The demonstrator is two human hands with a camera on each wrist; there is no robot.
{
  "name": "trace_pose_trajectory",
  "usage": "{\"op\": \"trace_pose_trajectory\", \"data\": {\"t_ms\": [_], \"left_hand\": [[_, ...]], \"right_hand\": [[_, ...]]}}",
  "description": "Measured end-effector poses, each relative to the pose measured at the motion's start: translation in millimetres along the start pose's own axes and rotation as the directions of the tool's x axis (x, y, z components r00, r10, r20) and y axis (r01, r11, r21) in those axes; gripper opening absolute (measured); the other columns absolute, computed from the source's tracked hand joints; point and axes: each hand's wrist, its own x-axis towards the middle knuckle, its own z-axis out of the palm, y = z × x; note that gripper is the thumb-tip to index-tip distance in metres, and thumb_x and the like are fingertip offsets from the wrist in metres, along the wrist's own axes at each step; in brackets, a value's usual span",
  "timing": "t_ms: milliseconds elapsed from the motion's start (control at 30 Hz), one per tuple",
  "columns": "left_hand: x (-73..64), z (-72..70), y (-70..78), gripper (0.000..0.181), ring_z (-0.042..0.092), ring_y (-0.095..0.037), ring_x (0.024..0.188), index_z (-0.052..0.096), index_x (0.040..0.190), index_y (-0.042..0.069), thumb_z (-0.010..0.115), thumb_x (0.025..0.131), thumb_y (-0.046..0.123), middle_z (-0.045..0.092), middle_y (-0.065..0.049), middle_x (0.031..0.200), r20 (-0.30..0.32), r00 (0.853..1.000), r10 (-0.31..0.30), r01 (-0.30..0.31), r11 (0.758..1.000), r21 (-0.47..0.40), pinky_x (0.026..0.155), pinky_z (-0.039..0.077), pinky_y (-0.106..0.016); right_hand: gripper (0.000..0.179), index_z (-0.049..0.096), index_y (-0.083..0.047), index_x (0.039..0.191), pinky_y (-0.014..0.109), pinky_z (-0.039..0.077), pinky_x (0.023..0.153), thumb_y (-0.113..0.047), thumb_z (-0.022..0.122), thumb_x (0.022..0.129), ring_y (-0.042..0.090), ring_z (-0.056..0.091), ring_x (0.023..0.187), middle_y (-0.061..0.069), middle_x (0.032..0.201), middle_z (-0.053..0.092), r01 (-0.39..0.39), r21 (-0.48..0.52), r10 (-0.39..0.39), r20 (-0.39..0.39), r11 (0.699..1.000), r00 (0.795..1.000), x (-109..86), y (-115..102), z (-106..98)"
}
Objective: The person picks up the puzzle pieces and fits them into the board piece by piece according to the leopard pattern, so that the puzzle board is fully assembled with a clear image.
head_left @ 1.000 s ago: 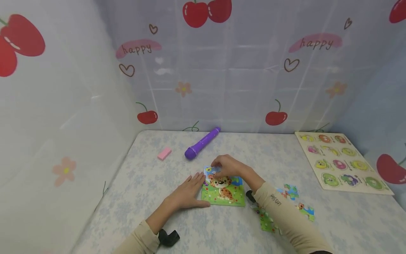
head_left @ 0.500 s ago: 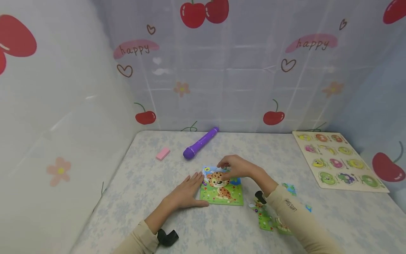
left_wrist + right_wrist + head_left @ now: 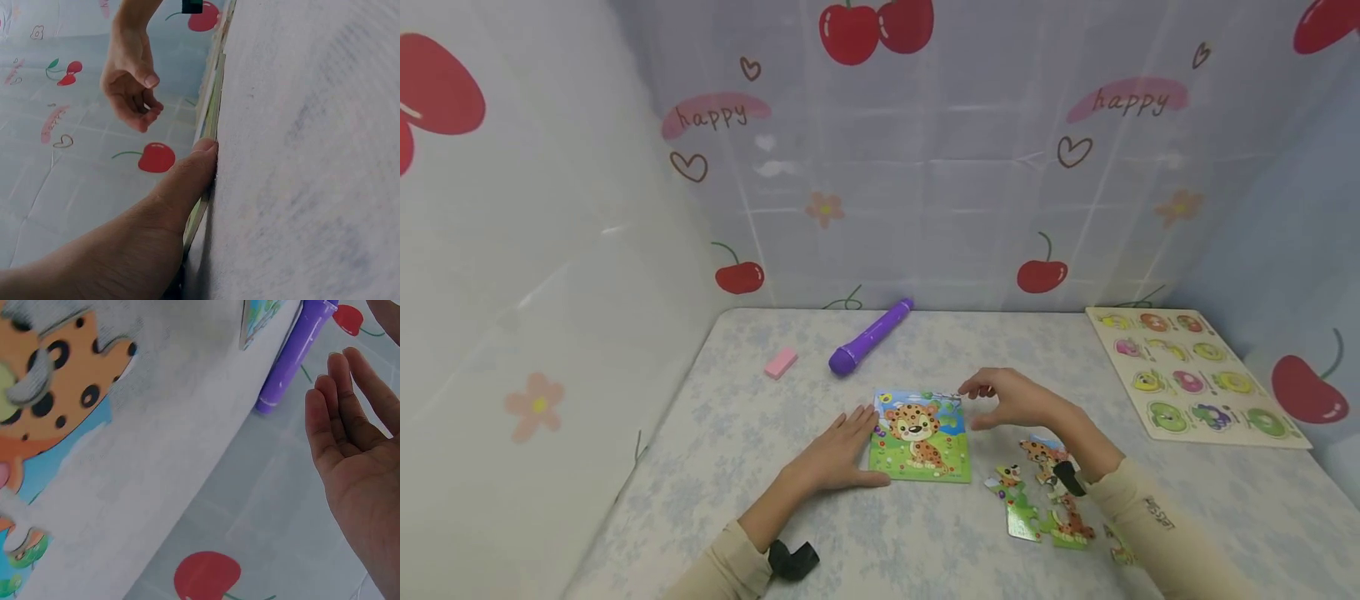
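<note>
A square puzzle board (image 3: 951,467) printed with a cartoon leopard lies flat on the table. My left hand (image 3: 837,457) rests along its left side, fingers straight; in the left wrist view the thumb (image 3: 187,178) touches the board's edge. To the right of the board hovers my right hand (image 3: 1018,400), its fingers loosely bent and holding nothing. Below that hand lie several loose jigsaw pieces (image 3: 1024,518), some partly covered by the right forearm. The right wrist view shows an orange spotted piece (image 3: 75,394) up close.
A purple toy microphone (image 3: 874,335) and a pink block (image 3: 781,363) lie toward the back of the table. At the back right is a wooden fruit puzzle board (image 3: 1176,400). A cherry-printed curtain (image 3: 940,208) hangs behind the table.
My right hand has moved right, off the leopard board, uncovering its upper right part and more loose pieces. The left hand stays against the board's left side.
</note>
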Motion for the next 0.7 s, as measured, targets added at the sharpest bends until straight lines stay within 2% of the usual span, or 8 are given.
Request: {"op": "trace_pose_trajectory", "data": {"t_ms": [200,700], "left_hand": [[0.1,0.6,-0.7,0.110,0.008,-0.025,0.153,0.012,0.157,0.009,0.053,0.081,0.077,0.007,-0.008,0.165,-0.004,1.000,0.001,-0.001,1.000,0.008,0.124,0.014,-0.046],[-0.4,-1.1,-0.9,0.109,0.009,-0.026,0.153,0.013,0.157,0.008,0.053,0.081,0.077,0.008,-0.009,0.165,-0.008,1.000,0.010,-0.010,1.000,0.000,0.124,0.015,-0.047]], "right_hand": [[0.050,0.064,-0.003,0.122,0.053,0.051,0.090,-0.024,0.081,0.080,0.032,0.059,0.104,0.013,0.113,0.065,-0.042,-0.014,0.042,-0.023,0.999,0.999,-18.9,12,-6],[0.046,0.067,-0.007,0.117,0.043,0.053,0.082,-0.027,0.081,0.079,0.022,0.058,0.094,0.004,0.105,0.066,-0.135,-0.045,0.133,-0.030,0.990,0.991,-53.8,43,-3]]}}
